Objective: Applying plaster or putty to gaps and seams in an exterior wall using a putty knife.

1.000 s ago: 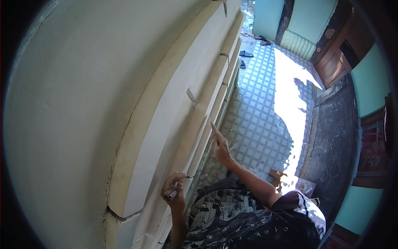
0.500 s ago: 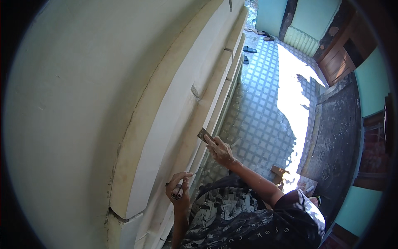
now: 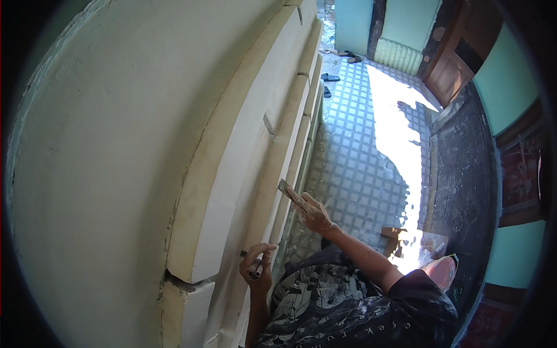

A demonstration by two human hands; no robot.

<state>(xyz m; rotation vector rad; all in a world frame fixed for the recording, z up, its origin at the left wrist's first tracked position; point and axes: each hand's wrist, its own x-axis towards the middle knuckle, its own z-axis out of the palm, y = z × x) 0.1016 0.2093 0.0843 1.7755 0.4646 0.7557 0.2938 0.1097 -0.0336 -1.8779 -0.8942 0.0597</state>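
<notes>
My right hand (image 3: 315, 216), smeared with whitish paste, is closed round a putty knife (image 3: 286, 189). The knife's flat blade is at the outer edge of a pale stepped moulding (image 3: 272, 174); whether it touches cannot be made out. Lower and to the left, my left hand (image 3: 257, 264) is wrapped round a tool with two round, tube-like ends (image 3: 254, 270). A dark tip of that tool sticks out on the hand's far side, and its remaining part is hidden by the fingers. This hand is close beside the lower moulding.
A cream wall (image 3: 98, 174) fills the left side. Gaps show between moulding pieces, one at a lower joint (image 3: 187, 283). Below on the right lie a tiled floor (image 3: 354, 156), sandals (image 3: 331, 77), a dark bench-like surface (image 3: 458, 191) and a pinkish container (image 3: 442, 271). A wooden door (image 3: 461, 64) stands far off.
The view has turned, moving the floor and doorway leftward in the picture. My right hand has tilted the putty knife, so its blade shows narrower. My left hand keeps its tool.
</notes>
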